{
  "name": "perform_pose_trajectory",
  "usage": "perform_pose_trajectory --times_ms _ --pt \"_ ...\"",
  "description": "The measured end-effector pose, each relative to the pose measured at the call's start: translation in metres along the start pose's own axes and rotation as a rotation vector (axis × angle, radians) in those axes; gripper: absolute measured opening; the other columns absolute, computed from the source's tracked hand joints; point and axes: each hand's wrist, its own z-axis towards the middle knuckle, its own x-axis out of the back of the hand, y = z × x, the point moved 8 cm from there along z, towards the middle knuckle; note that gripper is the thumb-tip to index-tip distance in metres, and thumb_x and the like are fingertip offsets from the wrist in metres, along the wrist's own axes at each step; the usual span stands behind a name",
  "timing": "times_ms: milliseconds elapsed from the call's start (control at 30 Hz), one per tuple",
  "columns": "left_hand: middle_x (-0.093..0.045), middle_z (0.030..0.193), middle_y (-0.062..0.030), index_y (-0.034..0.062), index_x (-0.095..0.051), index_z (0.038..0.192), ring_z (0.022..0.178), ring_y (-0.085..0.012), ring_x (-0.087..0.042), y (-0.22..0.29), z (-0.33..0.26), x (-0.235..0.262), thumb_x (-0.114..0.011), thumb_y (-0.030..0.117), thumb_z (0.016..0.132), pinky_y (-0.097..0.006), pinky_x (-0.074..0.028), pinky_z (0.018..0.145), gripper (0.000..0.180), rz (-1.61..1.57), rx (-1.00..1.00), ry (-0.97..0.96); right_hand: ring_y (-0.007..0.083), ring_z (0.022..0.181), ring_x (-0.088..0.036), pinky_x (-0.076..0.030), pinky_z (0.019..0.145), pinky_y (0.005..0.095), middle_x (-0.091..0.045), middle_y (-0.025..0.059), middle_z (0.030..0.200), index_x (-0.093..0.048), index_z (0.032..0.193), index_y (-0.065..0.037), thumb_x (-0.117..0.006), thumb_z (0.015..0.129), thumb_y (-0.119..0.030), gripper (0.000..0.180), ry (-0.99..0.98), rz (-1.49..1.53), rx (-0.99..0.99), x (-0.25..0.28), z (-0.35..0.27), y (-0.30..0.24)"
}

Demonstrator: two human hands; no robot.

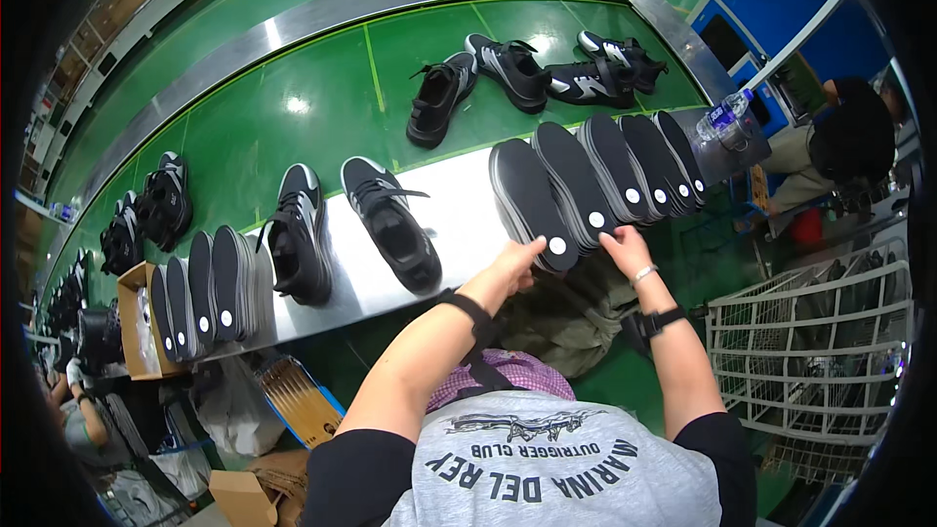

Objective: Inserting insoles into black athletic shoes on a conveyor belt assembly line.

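Several stacks of black insoles with round white heel stickers lie on the metal worktop edge in front of me. My left hand [514, 265] is at the heel of the leftmost stack [527, 190], its fingers curled and gripping the insole edge. My right hand [627, 252] pinches the heel edge of an insole on the second stack [571, 176]. The undersides of both grips are hidden. Left of these stacks stand two black-and-silver sneakers, one [392, 224] with its toe pointing away, the other [299, 234] beside it.
More sneakers [508, 73] rest on the green conveyor belt [322, 88]. Further insole stacks [229, 283] and a cardboard box [139, 317] stand at the left. A water bottle [724, 114] is at the right end, above a wire rack [810, 342]. Other people sit at both sides.
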Motion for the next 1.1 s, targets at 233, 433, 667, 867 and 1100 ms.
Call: perform_pose_trajectory --times_ms 233,433,667,867,1100 --pt "-0.054 0.104 -0.0093 0.0015 -0.045 0.116 0.092 -0.0143 -0.052 0.045 -0.157 0.096 -0.052 0.018 0.085 -0.026 -0.043 0.077 0.037 0.121 -0.429 -0.255 0.0309 0.090 -0.051 -0.042 0.074 0.0385 -0.053 0.0159 0.092 -0.050 0.095 -0.002 -0.065 0.069 -0.032 0.042 0.076 -0.239 0.466 -0.035 -0.026 -0.155" --pt "-0.054 0.085 -0.0050 -0.0006 -0.052 0.097 0.076 -0.0106 -0.050 0.055 -0.256 0.334 -0.056 0.011 0.081 -0.022 -0.042 0.072 0.021 0.110 -0.843 0.899 0.0336 0.094 -0.050 -0.042 0.078 0.0392 -0.052 0.0166 0.100 -0.047 0.097 -0.004 -0.071 0.063 -0.033 0.050 0.154 -0.386 0.288 -0.077 0.000 -0.158" --pt "-0.040 0.106 -0.0126 0.0002 -0.030 0.124 0.081 -0.0150 -0.051 0.012 -0.183 0.335 -0.070 0.018 0.068 -0.027 -0.043 0.070 0.071 0.060 -0.487 0.543 0.0332 0.090 -0.051 -0.041 0.079 0.0363 -0.053 0.0189 0.097 -0.050 0.094 -0.001 -0.070 0.065 -0.030 0.046 0.198 -0.296 0.350 -0.048 -0.002 -0.194" --pt "-0.043 0.109 -0.0174 0.0036 -0.040 0.116 0.101 -0.0340 -0.042 0.091 -0.203 0.283 -0.069 0.014 0.062 -0.040 -0.032 0.090 0.062 1.064 -0.902 0.953 0.0133 0.066 -0.048 -0.039 0.059 0.0261 -0.050 0.0042 0.073 -0.055 0.076 -0.001 -0.060 0.075 -0.009 0.010 -0.116 0.169 0.597 -0.048 -0.071 -0.295" --pt "-0.059 0.073 -0.0106 0.0057 -0.061 0.083 0.069 -0.0293 -0.056 0.117 -0.198 0.299 -0.062 0.019 0.070 -0.035 -0.046 0.064 0.019 0.863 -1.048 0.861 0.0239 0.061 -0.058 -0.046 0.054 0.0340 -0.054 0.0098 0.075 -0.060 0.067 -0.006 -0.057 0.071 -0.015 0.011 -0.576 -0.766 1.289 -0.135 -0.198 -0.396"
